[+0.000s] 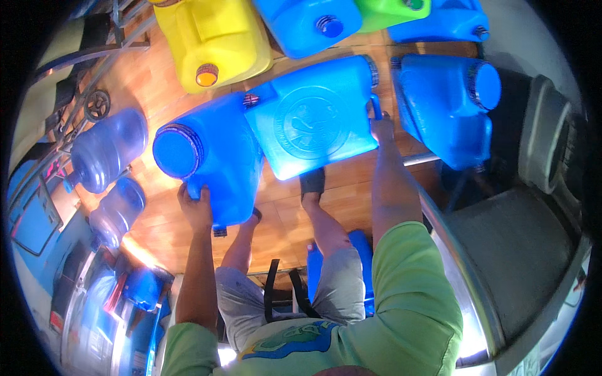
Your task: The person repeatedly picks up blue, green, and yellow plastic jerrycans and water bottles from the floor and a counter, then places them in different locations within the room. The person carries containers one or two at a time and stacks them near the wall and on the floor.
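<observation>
My left hand point(196, 205) is closed round the handle of a blue water jug point(229, 156) with a wide round screw cap point(178, 151). A second blue jug point(313, 119) hangs on the right of it, its flat side with a round embossed emblem turned up. My right hand point(382, 128) grips that jug's handle at its right edge. Both jugs are tilted and close together, the second one overlapping the first at its upper corner. Whether their bases touch the floor I cannot tell.
Yellow point(213, 44), blue point(307, 25) and green point(392, 12) jugs stand along the far side. Another wide-capped blue jug point(446, 106) is at the right, beside a grey chair point(511, 244). Clear round bottles point(110, 150) lie at the left on the tiled floor point(282, 229).
</observation>
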### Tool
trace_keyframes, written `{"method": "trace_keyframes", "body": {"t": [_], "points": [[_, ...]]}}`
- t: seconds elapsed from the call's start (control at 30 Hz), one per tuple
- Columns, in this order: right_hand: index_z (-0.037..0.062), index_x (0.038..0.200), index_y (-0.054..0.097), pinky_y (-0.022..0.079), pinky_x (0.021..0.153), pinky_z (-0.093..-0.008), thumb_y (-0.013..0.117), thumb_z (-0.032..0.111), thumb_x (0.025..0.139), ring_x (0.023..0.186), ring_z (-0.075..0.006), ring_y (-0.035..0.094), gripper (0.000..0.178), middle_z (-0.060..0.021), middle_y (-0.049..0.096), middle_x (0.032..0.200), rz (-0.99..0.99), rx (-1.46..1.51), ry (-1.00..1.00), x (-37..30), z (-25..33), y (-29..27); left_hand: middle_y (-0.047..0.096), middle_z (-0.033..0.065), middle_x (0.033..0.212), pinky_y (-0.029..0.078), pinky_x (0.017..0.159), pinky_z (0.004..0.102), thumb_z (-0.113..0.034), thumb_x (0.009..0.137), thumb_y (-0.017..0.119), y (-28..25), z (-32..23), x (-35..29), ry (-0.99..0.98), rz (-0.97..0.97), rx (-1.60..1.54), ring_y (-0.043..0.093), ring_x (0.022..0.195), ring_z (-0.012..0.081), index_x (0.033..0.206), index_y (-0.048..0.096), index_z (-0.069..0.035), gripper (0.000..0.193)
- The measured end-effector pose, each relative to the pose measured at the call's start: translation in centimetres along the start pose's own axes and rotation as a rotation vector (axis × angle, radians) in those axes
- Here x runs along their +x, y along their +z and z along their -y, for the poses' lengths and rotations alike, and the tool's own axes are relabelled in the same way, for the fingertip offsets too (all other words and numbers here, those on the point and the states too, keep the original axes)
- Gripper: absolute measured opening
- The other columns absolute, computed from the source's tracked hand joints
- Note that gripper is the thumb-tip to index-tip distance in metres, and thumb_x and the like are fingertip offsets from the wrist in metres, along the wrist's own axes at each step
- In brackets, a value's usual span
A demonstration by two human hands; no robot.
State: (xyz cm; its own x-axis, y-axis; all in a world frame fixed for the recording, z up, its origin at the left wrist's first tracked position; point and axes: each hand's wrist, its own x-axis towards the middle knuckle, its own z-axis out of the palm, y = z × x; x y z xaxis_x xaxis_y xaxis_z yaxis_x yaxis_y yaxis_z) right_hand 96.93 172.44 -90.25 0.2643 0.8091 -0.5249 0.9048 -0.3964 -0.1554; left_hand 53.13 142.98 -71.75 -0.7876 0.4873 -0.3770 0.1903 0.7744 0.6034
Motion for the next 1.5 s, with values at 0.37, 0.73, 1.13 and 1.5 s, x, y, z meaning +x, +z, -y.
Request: {"method": "trace_keyframes", "body": {"t": [0.37, 0.73, 1.13, 1.5], "points": [[-0.0028, 0.105, 0.065, 0.049, 0.090, -0.0477, 0.057, 0.044, 0.079, 0.105, -0.0391, 0.064, 0.054, -0.0275, 0.065, 0.108, 0.305, -0.255, -0.010, 2.8, -7.1, 4.7, 0.044, 0.0184, 0.137, 0.043, 0.096, 0.0394, -0.016, 0.083, 0.065, -0.4, -2.1, -0.2, 0.043, 0.025, 0.061, 0.053, 0.115, 0.0296, 0.111, 0.059, 0.006, 0.035], [0.0005, 0.104, 0.059, 0.047, 0.086, -0.0469, 0.069, 0.015, 0.076, 0.095, -0.0384, 0.060, 0.034, -0.0199, 0.064, 0.099, -0.475, 0.329, -0.094, -12.8, -0.2, -15.5, 0.056, 0.0153, 0.122, 0.051, 0.084, 0.0340, -0.010, 0.077, 0.071, 1.8, -3.6, -1.5, 0.233, 0.168, -0.038, 0.059, 0.102, 0.0214, 0.120, 0.052, 0.001, 0.048], [0.0068, 0.134, 0.051, 0.038, 0.105, -0.0470, 0.073, 0.018, 0.078, 0.124, -0.0393, 0.047, 0.061, -0.0237, 0.044, 0.139, -0.419, -0.096, -0.223, -16.8, -0.7, -22.4, 0.050, 0.0306, 0.130, 0.039, 0.103, 0.0460, -0.056, 0.084, 0.065, 20.3, -23.7, -9.6, 0.275, 0.775, -0.030, 0.047, 0.125, 0.0396, 0.102, 0.066, -0.005, 0.054], [0.0078, 0.140, 0.043, 0.035, 0.106, -0.0522, 0.067, 0.026, 0.081, 0.131, -0.0456, 0.037, 0.066, -0.0293, 0.033, 0.146, -0.150, -0.086, -0.656, -31.7, -0.6, -14.3, 0.053, 0.0247, 0.133, 0.042, 0.102, 0.0395, -0.053, 0.084, 0.066, 2.9, -7.2, -7.8, 0.127, 0.953, 0.020, 0.053, 0.123, 0.0325, 0.131, 0.050, 0.005, 0.077]]}}
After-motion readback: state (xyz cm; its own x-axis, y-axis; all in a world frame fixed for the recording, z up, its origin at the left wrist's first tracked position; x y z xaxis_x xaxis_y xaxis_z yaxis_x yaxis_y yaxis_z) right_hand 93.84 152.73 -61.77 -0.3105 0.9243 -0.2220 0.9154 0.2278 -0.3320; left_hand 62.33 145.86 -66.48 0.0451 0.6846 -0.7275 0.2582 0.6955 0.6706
